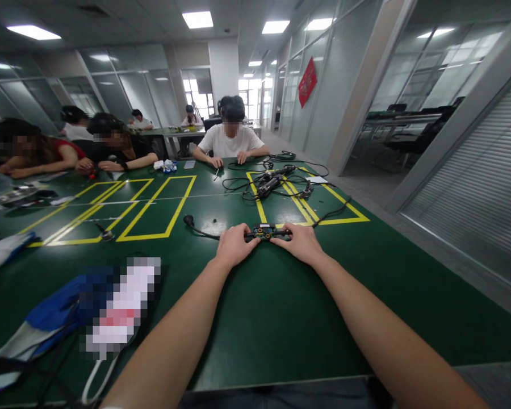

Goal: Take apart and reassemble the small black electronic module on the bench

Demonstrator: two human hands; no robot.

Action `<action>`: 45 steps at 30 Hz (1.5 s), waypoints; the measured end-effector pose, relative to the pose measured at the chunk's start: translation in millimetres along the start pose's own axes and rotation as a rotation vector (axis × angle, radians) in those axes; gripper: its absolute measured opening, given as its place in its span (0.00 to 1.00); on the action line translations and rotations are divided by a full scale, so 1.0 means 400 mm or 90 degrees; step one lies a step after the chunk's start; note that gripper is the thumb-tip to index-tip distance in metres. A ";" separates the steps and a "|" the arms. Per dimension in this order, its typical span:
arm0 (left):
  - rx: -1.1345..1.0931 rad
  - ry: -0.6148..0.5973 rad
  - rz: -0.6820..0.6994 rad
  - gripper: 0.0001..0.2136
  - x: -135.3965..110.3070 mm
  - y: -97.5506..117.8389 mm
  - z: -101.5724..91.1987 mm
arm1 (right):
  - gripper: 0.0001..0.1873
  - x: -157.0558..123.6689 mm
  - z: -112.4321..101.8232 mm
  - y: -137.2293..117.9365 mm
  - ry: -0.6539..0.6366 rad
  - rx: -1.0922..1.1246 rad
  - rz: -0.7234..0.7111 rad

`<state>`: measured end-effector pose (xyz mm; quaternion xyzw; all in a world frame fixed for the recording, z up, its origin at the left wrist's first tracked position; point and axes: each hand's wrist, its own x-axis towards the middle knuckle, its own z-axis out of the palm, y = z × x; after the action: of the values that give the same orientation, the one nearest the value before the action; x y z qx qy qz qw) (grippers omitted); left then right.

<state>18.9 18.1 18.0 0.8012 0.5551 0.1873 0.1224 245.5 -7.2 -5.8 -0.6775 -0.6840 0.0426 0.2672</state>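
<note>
1. Centrally, a small circuit board [264, 231] sits on or just above the green table [392, 318], straight ahead of the wearer, between two bare hands; whether it is lifted cannot be told.

2. Its long axis runs left to right, crosswise to the wearer, in line with the gap between the hands. Short dark parts stick out from both ends along that same line.

3. The left hand [233, 245] closes on the left end, thumb on the near side, fingers curled over the far side.

4. The right hand [301, 243] mirrors it, pinching the right end. Neither hand is clearly nearer; the board's middle lies bare between the two thumbs.

5. From beside the left hand, a black cord [206, 233] runs left to a round plug [188, 220], lying on the table. Beyond the right hand, another cable [334, 211] slants away to the right and back.

6. Past the board, farther from the wearer, a tangle of black cables [267, 184] lies over yellow tape [344, 219].

7. Across the table sits a co-worker in a white shirt [231, 142], well apart from the board.
</note>
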 end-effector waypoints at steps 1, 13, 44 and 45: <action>0.003 0.003 0.002 0.13 0.000 0.000 0.000 | 0.17 0.000 0.000 -0.001 0.008 -0.008 -0.003; 0.030 0.001 0.009 0.13 0.000 0.005 0.002 | 0.14 -0.001 -0.008 -0.016 -0.013 -0.040 0.024; -0.050 0.058 -0.044 0.04 -0.009 0.000 -0.004 | 0.07 0.025 0.034 0.030 0.095 0.189 -0.057; -0.042 0.051 -0.050 0.04 -0.010 0.002 -0.005 | 0.07 0.026 0.034 0.031 0.093 0.184 -0.059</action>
<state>17.3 14.3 19.4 0.7661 0.5842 0.2322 0.1334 251.7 7.8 -19.5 -0.6006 -0.6800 0.0787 0.4131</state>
